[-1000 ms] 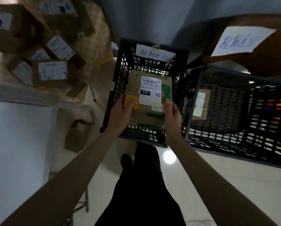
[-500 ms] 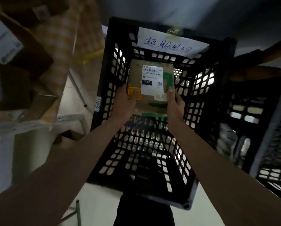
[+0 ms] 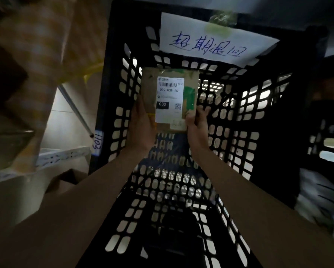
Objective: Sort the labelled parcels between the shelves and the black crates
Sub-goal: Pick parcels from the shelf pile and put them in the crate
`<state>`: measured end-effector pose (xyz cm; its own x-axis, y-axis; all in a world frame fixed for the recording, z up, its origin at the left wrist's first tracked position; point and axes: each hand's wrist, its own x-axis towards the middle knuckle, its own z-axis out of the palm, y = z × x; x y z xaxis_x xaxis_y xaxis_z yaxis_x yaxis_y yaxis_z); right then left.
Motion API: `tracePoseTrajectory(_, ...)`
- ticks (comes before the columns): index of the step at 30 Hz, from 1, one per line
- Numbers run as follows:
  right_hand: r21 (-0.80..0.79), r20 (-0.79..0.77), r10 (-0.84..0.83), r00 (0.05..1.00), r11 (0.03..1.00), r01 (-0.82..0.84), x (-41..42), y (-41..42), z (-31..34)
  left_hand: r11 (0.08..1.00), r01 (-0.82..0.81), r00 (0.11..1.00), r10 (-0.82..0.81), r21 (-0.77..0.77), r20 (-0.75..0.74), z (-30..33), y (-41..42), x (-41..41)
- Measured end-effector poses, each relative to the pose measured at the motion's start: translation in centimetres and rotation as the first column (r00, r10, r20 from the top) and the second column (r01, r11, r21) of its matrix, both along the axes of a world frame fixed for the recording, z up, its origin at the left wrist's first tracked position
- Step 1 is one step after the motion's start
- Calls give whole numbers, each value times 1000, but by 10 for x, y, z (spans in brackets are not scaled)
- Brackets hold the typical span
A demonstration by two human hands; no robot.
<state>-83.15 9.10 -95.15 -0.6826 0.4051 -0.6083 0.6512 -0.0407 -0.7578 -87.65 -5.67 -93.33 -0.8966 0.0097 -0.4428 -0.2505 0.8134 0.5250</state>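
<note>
A flat brown cardboard parcel (image 3: 170, 99) with a white shipping label marked 032 and green tape is deep inside a black perforated crate (image 3: 239, 117). My left hand (image 3: 141, 124) grips the parcel's left edge. My right hand (image 3: 198, 124) grips its lower right edge, thumb on top. Both forearms reach down into the crate. A white handwritten paper sign (image 3: 210, 41) is taped to the crate's far rim. Whether the parcel touches the crate's bottom cannot be told.
A shelf at the left holds brown parcels (image 3: 5, 89), with a white metal shelf edge (image 3: 61, 155) and a cardboard box (image 3: 65, 180) below. A second black crate (image 3: 327, 147) stands at the right. Pale floor shows through the crate's holes.
The view has closed in on the crate, and both hands have lowered the parcel further down inside it, away from me.
</note>
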Motion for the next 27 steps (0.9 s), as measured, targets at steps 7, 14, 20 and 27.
tracePoseTrajectory(7, 204, 141, 132, 981, 966, -160, -15, 8, 27, 990, 132, 990, -135, -49, -45, 30, 12, -4)
tracePoseTrajectory(14, 463, 38, 410, 911, 801, -380, -2, 5, 163, 931, 347, 917, -363, -115, -164, 156, -3, 14)
tracePoseTrajectory(20, 755, 63, 573, 817, 508, -414, 12, -8, 327, 922, 274, 854, -364, -274, -372, 307, -35, 22)
tracePoseTrajectory(27, 872, 65, 652, 756, 331, -361, 57, -30, 495, 923, 125, 820, -302, -364, -485, 481, -83, 81)
